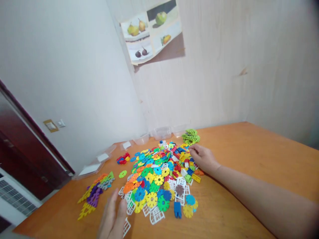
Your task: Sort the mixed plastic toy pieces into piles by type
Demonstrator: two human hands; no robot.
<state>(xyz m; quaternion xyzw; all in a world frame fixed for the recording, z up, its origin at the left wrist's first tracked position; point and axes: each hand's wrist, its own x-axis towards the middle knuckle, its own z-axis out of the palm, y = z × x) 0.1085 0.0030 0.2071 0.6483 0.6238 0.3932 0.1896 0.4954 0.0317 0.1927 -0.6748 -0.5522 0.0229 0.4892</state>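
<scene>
A large heap of plastic building pieces [149, 179] spreads over the middle of the table. It mixes notched flower-shaped discs in several colours, white lattice window pieces [157, 215] and small bricks. My right hand [205, 159] reaches to the heap's right edge, beside the small yellow, red and blue bricks [184, 156]. Its fingers are curled together, and whatever they pinch is hidden. My left hand [113, 215] is at the near left of the heap, fingers stretched out and thumb apart, holding nothing. A blue brick [177, 210] lies at the heap's near side.
Yellow, purple, orange and grey linked pieces [96, 192] lie at the left. A green bundle of pieces [190, 136] sits at the back, and a small red and blue cluster [123, 158] behind-left. Clear plastic containers [161, 132] and lids [91, 169] line the wall side of the table [239, 149].
</scene>
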